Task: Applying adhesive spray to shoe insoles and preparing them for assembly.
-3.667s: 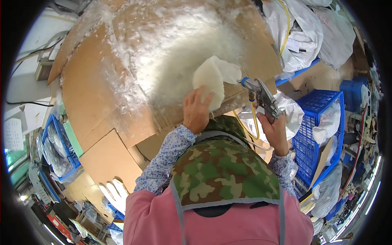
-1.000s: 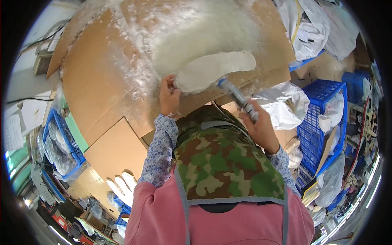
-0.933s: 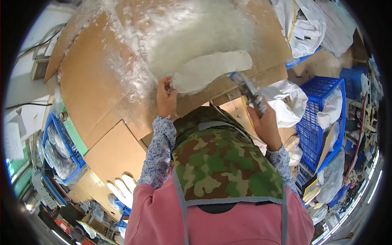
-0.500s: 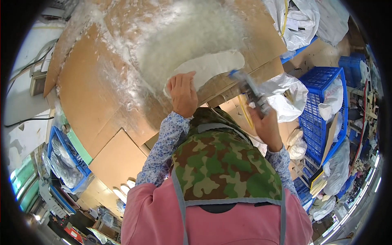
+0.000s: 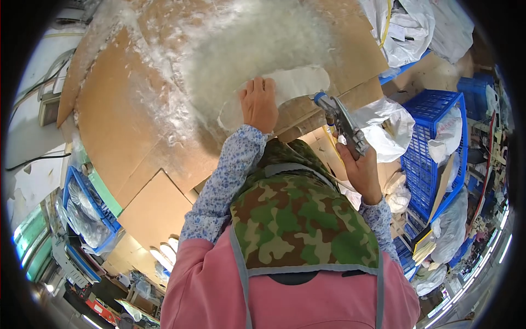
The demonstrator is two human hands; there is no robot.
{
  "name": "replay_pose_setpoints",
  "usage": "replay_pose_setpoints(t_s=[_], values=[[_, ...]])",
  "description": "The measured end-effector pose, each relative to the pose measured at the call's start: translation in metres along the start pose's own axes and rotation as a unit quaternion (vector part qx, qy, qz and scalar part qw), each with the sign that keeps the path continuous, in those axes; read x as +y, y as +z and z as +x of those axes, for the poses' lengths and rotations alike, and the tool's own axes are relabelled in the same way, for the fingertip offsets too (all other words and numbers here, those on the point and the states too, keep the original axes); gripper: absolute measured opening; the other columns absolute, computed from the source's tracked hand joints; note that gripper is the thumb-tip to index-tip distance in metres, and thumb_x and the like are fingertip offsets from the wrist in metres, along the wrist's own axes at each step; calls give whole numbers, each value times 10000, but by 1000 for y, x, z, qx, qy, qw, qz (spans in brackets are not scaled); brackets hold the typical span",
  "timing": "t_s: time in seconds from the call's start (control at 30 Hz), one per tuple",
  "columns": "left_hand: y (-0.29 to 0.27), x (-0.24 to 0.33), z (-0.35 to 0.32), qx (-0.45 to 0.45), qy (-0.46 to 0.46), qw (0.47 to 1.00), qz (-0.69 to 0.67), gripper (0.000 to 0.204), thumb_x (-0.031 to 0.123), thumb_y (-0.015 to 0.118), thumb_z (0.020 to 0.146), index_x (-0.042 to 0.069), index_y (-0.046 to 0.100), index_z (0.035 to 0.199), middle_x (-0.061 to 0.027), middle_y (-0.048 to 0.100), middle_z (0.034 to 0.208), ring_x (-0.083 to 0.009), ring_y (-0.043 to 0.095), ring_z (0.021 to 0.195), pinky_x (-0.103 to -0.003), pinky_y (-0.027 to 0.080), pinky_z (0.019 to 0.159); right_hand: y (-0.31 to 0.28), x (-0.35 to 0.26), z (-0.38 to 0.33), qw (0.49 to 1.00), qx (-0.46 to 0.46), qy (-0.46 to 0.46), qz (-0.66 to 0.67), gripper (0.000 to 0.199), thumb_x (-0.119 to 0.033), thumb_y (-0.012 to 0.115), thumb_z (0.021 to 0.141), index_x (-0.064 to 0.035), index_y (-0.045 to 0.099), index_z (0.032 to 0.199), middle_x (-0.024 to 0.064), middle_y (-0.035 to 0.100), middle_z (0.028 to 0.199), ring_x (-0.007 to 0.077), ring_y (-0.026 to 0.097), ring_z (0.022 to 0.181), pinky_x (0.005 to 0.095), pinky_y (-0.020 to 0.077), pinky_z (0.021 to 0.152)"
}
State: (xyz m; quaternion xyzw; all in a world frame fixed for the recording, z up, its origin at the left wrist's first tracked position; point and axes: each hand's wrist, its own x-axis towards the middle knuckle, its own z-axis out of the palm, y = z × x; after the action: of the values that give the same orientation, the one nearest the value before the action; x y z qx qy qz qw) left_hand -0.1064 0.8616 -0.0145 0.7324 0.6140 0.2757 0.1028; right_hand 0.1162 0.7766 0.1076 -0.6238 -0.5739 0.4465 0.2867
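Note:
My left hand point(image 5: 259, 105) lies over a long, curved, white sheet-like piece point(image 5: 301, 85) on the cardboard work surface. Its fingers are bent and close together at the piece's far edge, holding it down; the thumb is hidden. In my right hand point(image 5: 361, 170) is a metal spray gun point(image 5: 346, 127) with a blue nozzle ring. The nozzle point(image 5: 320, 97) points up and left, close to the right end of the white piece but apart from it.
Pale, fluffy residue point(image 5: 257, 44) coats the brown cardboard point(image 5: 126, 109). White plastic bags point(image 5: 383, 123) and a blue crate point(image 5: 430, 131) stand at the right. Another blue crate point(image 5: 112, 225), with bagged items, is at the lower left. A camouflage apron point(image 5: 307, 219) covers my front.
My left hand has slid right and away from me along the white piece, which has barely shifted. The spray gun, blurred before, now shows sharply, its nozzle slightly farther right.

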Motion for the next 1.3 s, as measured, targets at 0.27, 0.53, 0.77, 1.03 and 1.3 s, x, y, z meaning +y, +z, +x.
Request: replay_pose_setpoints(t_s=[0.27, 0.53, 0.77, 1.03, 1.3], values=[[-26, -14, 7, 8, -65, 975, -215, 95, 142, 569, 829, 58, 551, 870, -110, 580, 888, -288, 555, 869, -381, 393, 749, -14, 28, -10, 996, 69, 46, 24, 229, -76, 613, 896, 41, 583, 1091, 33, 586, 783, 95, 477, 690, 254, 428, 625], [-96, -60, -15, 45, -225, 929, -292, 165, 152, 493, 923, -7, 520, 886, -113, 531, 689, -188, 560, 689, -352, 421, 616, -19, 13, -5, 993, 75, 94, -1, 236, -94, 627, 886, 57, 605, 1066, -22, 488, 671, 82, 379, 624, 264, 337, 536], [-117, -128, -85, 96, -190, 973, 92, 155, 77, 502, 862, 34, 587, 984, -143, 632, 843, -319, 610, 724, -427, 486, 662, 12, 0, 4, 995, -68, 25, -69, 322, -57, 634, 865, 35, 559, 1164, 141, 627, 825, 224, 604, 728, 327, 470, 667], [-113, -108, -107, -66, -434, 897, -58, 268, 49, 522, 829, 63, 578, 1090, -169, 612, 1019, -347, 599, 928, -416, 483, 790, 58, -39, 12, 984, -166, -43, -55, 397, -5, 599, 835, -4, 513, 1222, 203, 600, 1101, 371, 597, 1007, 379, 471, 855], [-58, -63, -86, 33, -321, 912, -254, 316, 35, 571, 833, -8, 493, 1135, -191, 591, 965, -330, 609, 884, -387, 486, 782, 82, -44, -1, 975, -188, -77, -90, 451, 7, 580, 803, -18, 489, 1244, 210, 579, 1140, 395, 568, 1051, 400, 470, 878]])
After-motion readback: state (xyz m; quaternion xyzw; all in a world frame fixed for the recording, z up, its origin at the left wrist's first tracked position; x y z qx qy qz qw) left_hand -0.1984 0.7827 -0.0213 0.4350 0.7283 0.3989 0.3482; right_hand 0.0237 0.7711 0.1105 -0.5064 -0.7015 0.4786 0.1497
